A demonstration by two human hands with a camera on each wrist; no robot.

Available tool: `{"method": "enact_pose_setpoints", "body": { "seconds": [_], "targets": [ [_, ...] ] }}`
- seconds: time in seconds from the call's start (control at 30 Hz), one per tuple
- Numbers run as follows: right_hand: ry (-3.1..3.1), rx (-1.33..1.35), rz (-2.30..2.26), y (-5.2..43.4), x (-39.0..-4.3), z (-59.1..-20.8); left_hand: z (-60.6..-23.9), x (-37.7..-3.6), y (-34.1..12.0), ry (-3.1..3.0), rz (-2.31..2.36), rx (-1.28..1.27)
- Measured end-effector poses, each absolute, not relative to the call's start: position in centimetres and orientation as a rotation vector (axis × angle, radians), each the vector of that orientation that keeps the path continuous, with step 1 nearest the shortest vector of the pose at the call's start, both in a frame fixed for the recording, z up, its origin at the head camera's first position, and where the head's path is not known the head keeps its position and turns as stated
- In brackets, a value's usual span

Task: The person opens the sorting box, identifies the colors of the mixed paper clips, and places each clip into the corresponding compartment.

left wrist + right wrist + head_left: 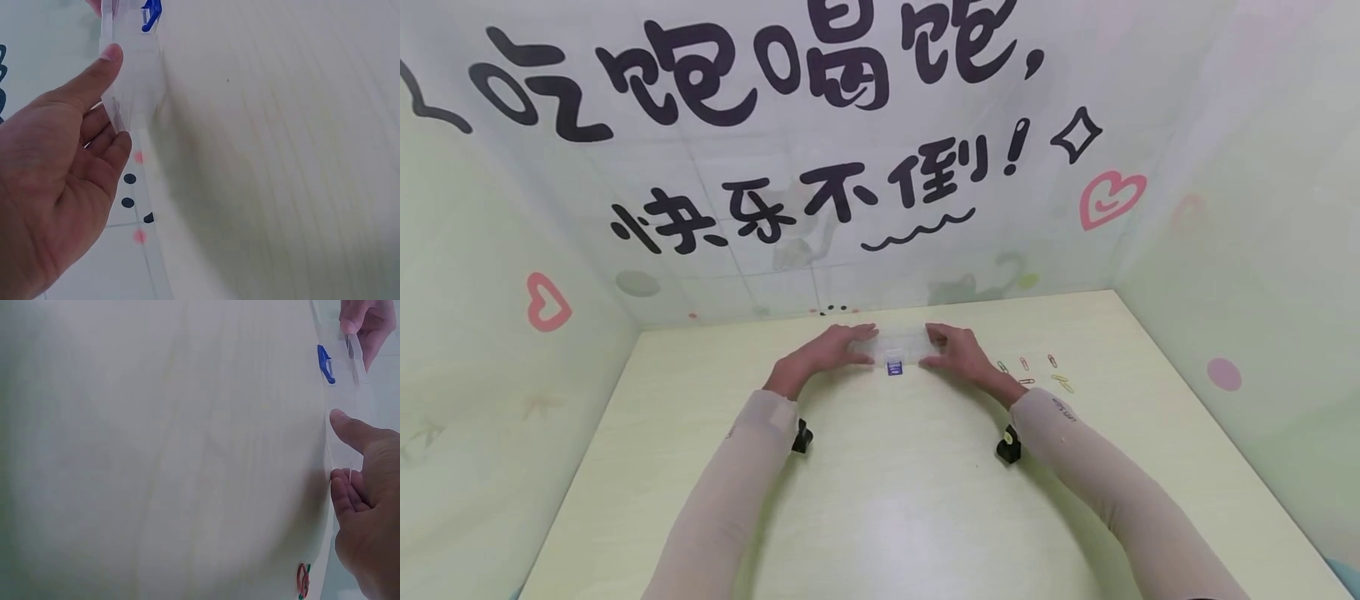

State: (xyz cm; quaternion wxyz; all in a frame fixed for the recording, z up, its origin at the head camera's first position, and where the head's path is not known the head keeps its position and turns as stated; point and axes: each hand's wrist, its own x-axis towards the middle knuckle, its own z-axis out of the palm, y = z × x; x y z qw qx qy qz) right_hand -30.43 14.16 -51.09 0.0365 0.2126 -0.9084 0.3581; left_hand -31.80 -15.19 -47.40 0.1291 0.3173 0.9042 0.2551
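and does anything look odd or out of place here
Only the paper clips look a bit untidy: they lie loose on the table to the right of the right hand, at mixed angles. The clear plastic case shows no obvious damage.

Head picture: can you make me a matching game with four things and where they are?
Things:
1. Clear box
2. Blue clasp
3. Paper clips
4. Black writing

Places:
A. On the table, to the right of the right hand
B. On the wall
C. Held by the left hand and the right hand
D. On the box's near side

Pairs: 1-C, 2-D, 3-A, 4-B
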Motion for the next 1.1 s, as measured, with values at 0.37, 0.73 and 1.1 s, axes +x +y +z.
{"method": "enact_pose_setpoints", "body": {
  "seconds": [0.37,0.73,1.1],
  "targets": [
    [-2.808,0.592,1.14,14.2,-30.7,-51.1,-47.3,-32.4,-16.0,2.642,0.942,0.818],
    [-2.847,0.542,1.156,14.0,-30.4,-51.2,-48.1,-33.3,-16.2,2.755,1.114,0.78],
    [-2.852,0.542,1.153,14.0,-30.3,-51.0,-48.1,-34.1,-15.4,2.842,1.301,0.594]
  ]
}}
